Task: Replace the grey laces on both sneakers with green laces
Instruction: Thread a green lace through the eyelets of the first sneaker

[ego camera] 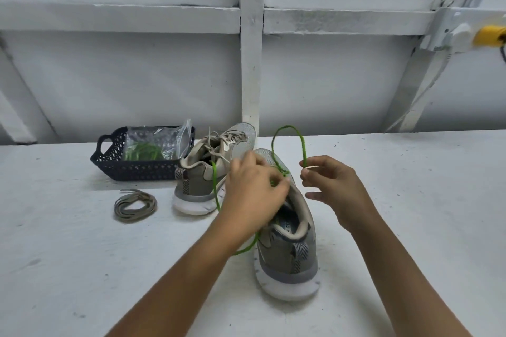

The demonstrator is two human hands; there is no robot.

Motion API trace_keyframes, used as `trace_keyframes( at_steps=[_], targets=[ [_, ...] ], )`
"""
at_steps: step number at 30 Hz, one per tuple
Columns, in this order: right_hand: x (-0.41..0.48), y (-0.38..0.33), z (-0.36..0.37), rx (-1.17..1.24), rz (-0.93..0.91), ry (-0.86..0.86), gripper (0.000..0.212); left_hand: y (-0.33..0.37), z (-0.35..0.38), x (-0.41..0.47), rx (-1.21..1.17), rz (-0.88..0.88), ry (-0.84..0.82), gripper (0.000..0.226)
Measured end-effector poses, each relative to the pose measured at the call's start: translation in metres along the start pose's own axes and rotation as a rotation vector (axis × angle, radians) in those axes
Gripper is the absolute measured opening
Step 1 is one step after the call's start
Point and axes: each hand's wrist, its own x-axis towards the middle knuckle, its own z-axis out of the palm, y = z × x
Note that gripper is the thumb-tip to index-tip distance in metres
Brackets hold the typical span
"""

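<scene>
Hands meet over the near sneaker. The left hand curls over the eyelets and seems to pinch the green lace there. The right hand, at 3 o'clock of it, pinches the same lace below its raised loop. The sneaker's long axis runs 6 to 12 o'clock, heel toward the person, so the next eyelet likely lies under the left hand. At 10 o'clock stands the second sneaker, still grey-laced.

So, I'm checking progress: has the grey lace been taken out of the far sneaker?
No, the far sneaker has its pale grey lace criss-crossed up its front, with the loose ends sticking up.
</scene>
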Motion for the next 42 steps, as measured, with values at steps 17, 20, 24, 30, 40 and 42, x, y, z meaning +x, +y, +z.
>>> trace_keyframes(
  at_steps=[17, 20, 24, 30, 40, 42],
  targets=[
    [-0.008, 0.022, 0.008, -0.035, -0.043, 0.098, 0.018, 0.003, 0.013, -0.007, -0.048, -0.097, -0.100, 0.020],
    [-0.008, 0.023, 0.008, -0.076, -0.046, 0.099, 0.019, 0.002, 0.014, -0.007, -0.061, -0.099, -0.098, 0.017],
    [-0.008, 0.026, 0.008, -0.150, -0.052, 0.117, 0.017, 0.000, 0.016, -0.005, -0.081, -0.106, -0.090, 0.014],
    [-0.010, 0.030, 0.011, -0.331, -0.117, 0.111, 0.019, -0.003, 0.019, -0.001, -0.106, -0.103, -0.078, 0.012],
    [-0.008, 0.039, 0.021, -0.010, 0.010, 0.080, 0.024, -0.014, 0.007, -0.004, -0.282, -0.010, 0.091, 0.023],
    [-0.008, 0.039, 0.021, 0.040, 0.039, 0.077, 0.018, -0.015, -0.004, -0.002, -0.533, -0.072, 0.082, 0.025]
  ],
)
